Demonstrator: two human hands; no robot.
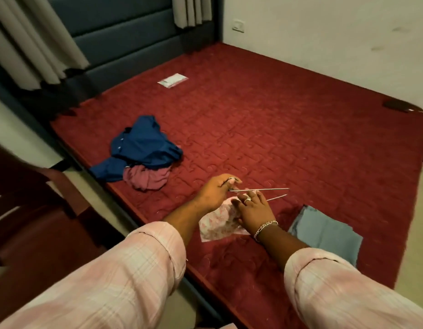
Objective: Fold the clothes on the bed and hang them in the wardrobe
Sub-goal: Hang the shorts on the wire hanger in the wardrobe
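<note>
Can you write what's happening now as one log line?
left hand: grips thin metal wire hanger | right hand: on pink patterned cloth | crumpled blue shirt: unfolded

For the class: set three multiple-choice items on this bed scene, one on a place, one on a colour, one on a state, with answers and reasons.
1. Where does the folded grey cloth lie?
A. right of the hands
B. on the blue shirt
C. by the headboard

2. What colour is the mattress?
A. green
B. red
C. white

3. What is the left hand doing?
A. hanging idle
B. pressing the blue shirt
C. gripping the hanger

Answers:
1 A: it sits at the bed's near edge, right of the right hand.
2 B: the quilted surface is red.
3 C: its fingers curl round the wire hanger's hook.
</note>
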